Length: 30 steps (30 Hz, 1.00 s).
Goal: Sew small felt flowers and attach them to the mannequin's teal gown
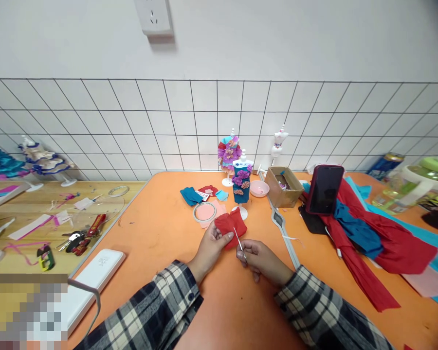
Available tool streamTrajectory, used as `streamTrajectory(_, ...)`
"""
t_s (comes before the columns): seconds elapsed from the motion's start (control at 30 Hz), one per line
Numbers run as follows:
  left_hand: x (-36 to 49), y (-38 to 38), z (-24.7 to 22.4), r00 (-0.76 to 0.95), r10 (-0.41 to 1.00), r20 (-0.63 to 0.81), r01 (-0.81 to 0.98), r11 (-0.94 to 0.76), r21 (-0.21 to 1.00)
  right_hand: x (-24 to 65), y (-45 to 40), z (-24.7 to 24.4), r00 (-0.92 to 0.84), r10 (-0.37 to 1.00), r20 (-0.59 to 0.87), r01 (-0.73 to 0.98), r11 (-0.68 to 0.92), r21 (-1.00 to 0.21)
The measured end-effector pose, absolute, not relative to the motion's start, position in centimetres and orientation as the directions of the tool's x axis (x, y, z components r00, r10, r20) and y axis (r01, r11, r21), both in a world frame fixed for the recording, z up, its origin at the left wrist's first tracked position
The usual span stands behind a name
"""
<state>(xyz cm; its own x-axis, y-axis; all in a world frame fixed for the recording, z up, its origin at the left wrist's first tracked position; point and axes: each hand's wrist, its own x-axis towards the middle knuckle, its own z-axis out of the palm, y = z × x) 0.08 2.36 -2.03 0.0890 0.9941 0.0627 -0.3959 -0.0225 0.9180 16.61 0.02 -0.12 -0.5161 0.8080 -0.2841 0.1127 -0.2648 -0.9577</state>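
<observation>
My left hand (212,248) pinches a piece of red fabric (230,222) between thumb and fingers, just above the orange table. In my right hand (261,258) is a small pair of scissors (240,241), its thin blades lying against the front of the red fabric. Whether the blades are apart is too small to tell. Right behind the fabric stands a miniature dress form (241,187) in a teal dress with purple and pink flowers. A round hoop (205,212) rests on pink cloth to the left of the fabric.
Teal fabric (191,196) and a pink bowl (259,188) lie around the dress form. A cardboard box (285,189) and a propped phone (325,189) stand to the right, beside red cloth (405,243). A white power bank (98,277) lies at left.
</observation>
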Motion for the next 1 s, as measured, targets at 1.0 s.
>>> streamTrajectory(1.0,0.05,2.41,-1.50,0.132,0.990,0.047,-0.393,0.009,0.920,16.45,0.16,-0.86,-0.517,0.816,-0.258,0.163,-0.203,-0.966)
